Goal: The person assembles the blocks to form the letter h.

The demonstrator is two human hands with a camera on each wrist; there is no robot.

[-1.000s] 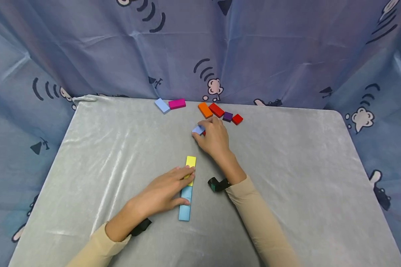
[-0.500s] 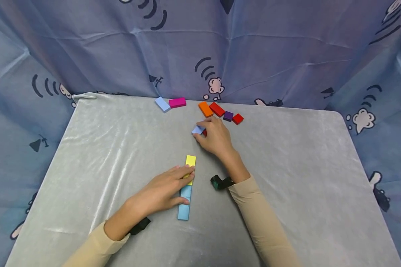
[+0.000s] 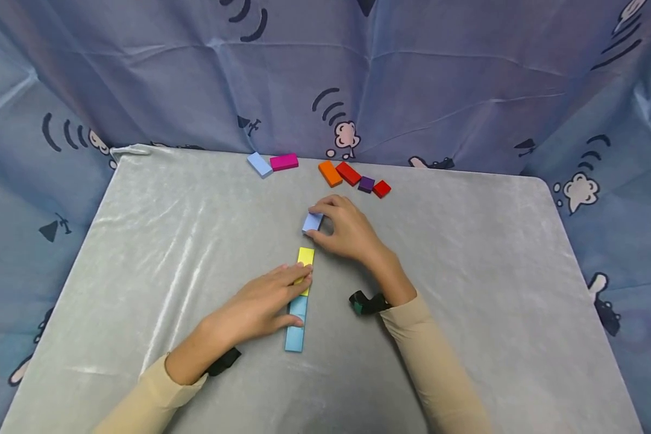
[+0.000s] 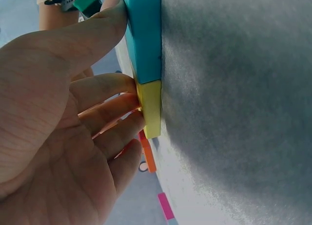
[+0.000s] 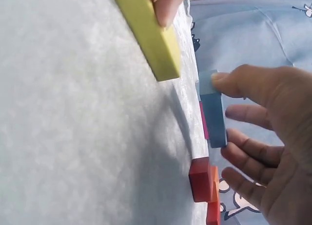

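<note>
My left hand [image 3: 257, 304] lies along a straight row of blocks on the table. Its fingertips touch the yellow part [image 3: 306, 256], and the thumb touches the light blue part [image 3: 295, 339]; in the left wrist view the row shows as a teal section [image 4: 146, 37] butted against a yellow section [image 4: 152, 108]. Just beyond the row's far end, my right hand [image 3: 347, 232] pinches a pale blue block [image 3: 311, 222] between thumb and fingers. That blue block [image 5: 213, 115] appears raised off the table in the right wrist view.
Along the table's back edge lie a pale blue block [image 3: 260, 164], a magenta one [image 3: 284, 162], an orange one [image 3: 330, 173], a red one [image 3: 349, 173], a small purple one [image 3: 366, 184] and a small red one [image 3: 382, 188]. A patterned curtain [image 3: 445, 84] hangs behind.
My right hand has carried the pale blue block slightly left and nearer the yellow end of the row, and turned it. The red patch by its fingers no longer shows. My left hand stays put.
</note>
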